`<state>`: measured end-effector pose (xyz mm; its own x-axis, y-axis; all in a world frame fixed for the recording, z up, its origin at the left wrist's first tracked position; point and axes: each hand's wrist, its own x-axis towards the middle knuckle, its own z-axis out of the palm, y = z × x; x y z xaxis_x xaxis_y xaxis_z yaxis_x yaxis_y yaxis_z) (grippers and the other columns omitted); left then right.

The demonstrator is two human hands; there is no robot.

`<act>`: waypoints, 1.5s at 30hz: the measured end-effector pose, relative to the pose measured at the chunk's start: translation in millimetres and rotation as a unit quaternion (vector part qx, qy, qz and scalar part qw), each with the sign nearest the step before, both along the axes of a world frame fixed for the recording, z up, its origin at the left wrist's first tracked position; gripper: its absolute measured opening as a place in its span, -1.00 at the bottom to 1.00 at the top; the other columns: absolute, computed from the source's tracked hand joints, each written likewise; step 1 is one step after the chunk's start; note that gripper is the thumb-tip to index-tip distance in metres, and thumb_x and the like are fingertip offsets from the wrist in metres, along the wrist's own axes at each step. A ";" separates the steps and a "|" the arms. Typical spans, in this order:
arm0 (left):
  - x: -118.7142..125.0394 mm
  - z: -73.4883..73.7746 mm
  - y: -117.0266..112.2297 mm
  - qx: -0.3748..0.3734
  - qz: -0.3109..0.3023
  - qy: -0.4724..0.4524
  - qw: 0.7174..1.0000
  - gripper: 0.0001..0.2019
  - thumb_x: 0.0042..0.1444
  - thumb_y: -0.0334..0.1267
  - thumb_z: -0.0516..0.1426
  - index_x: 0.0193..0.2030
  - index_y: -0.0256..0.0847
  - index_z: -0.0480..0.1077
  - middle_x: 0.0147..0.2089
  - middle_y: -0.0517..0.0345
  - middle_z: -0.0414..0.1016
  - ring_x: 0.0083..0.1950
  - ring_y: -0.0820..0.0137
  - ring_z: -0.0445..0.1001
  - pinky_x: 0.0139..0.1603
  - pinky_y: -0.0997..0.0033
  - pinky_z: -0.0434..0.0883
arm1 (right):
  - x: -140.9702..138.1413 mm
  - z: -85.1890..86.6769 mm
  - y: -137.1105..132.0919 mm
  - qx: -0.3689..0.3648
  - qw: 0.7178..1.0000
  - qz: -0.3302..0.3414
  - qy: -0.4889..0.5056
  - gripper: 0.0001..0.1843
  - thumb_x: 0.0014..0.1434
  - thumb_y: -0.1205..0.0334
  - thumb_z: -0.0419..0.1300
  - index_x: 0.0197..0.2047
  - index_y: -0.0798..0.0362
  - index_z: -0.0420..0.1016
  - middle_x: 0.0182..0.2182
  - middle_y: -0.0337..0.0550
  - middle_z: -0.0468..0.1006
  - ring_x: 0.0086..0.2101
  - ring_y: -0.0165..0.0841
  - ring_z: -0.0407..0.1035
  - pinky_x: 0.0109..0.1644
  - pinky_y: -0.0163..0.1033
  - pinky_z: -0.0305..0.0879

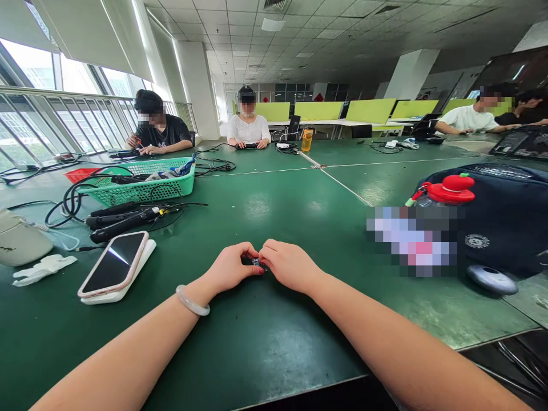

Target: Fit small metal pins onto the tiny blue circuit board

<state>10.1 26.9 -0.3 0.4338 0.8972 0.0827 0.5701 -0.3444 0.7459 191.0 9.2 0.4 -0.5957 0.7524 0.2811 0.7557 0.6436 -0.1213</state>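
My left hand (230,266), with a pale bangle (192,300) at the wrist, curls its thumb and index finger round a small dark-and-silver piece (256,262). Its exact kind is too small and too covered to make out. From the other side my right hand (287,264) meets the piece with fingers bent and pressed together, its fingertips partly hidden. Both hands are low over the green tabletop (257,325), close to each other in the middle of the view.
To the left lie a phone (115,264) on a white box, a crumpled tissue (44,268), black corded tools (124,224) and a green basket (165,185). A navy bag (509,217), a red-lidded bottle (451,189) and a computer mouse (491,279) are on the right. Several people sit farther off.
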 end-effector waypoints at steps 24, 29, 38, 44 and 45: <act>-2.3 -1.3 2.4 0.097 0.032 0.097 0.990 -0.82 -0.11 -0.16 0.23 -0.34 -0.14 0.42 -0.27 0.15 0.51 -0.19 0.27 0.44 -0.15 0.29 0.34 | 6.6 -13.9 7.6 -0.086 0.994 -0.072 -0.012 -0.84 0.21 0.27 0.03 -0.31 0.05 0.42 -0.32 -0.19 0.42 -0.39 -0.42 0.34 -0.35 -0.33 0.13; -2.4 0.5 1.1 0.108 0.022 0.107 0.988 -0.86 -0.09 -0.21 0.22 -0.35 -0.14 0.43 -0.26 0.15 0.50 -0.18 0.26 0.42 -0.15 0.28 0.33 | 13.2 -8.6 5.9 -0.145 0.989 0.003 0.042 -0.84 0.12 0.41 0.10 -0.26 -0.01 0.43 -0.31 -0.26 0.42 -0.33 -0.46 0.32 -0.30 -0.38 0.14; -3.0 -0.3 1.1 0.112 0.017 0.118 0.986 -0.85 -0.09 -0.22 0.22 -0.33 -0.13 0.43 -0.26 0.15 0.50 -0.17 0.24 0.43 -0.14 0.28 0.33 | 12.6 -0.5 4.1 -0.181 0.983 0.021 0.035 -0.85 0.08 0.43 0.13 -0.38 0.00 0.48 -0.37 -0.29 0.40 -0.40 -0.49 0.28 -0.32 -0.39 0.14; -4.5 -2.5 3.3 0.141 0.003 0.127 0.982 -0.85 -0.07 -0.21 0.22 -0.32 -0.13 0.43 -0.26 0.15 0.50 -0.13 0.25 0.41 -0.11 0.27 0.33 | 10.3 0.7 2.9 -0.165 0.986 -0.008 0.011 -0.94 0.11 0.28 0.18 -0.39 0.04 0.45 -0.38 -0.27 0.41 -0.41 -0.47 0.28 -0.37 -0.38 0.11; -4.5 -2.4 3.6 0.154 0.002 0.132 0.979 -0.85 -0.07 -0.22 0.22 -0.32 -0.13 0.44 -0.25 0.13 0.50 -0.11 0.24 0.40 -0.08 0.26 0.32 | 10.2 0.1 2.8 -0.160 0.987 -0.007 0.008 -0.93 0.13 0.29 0.16 -0.39 0.04 0.44 -0.38 -0.26 0.41 -0.40 -0.46 0.29 -0.37 -0.37 0.11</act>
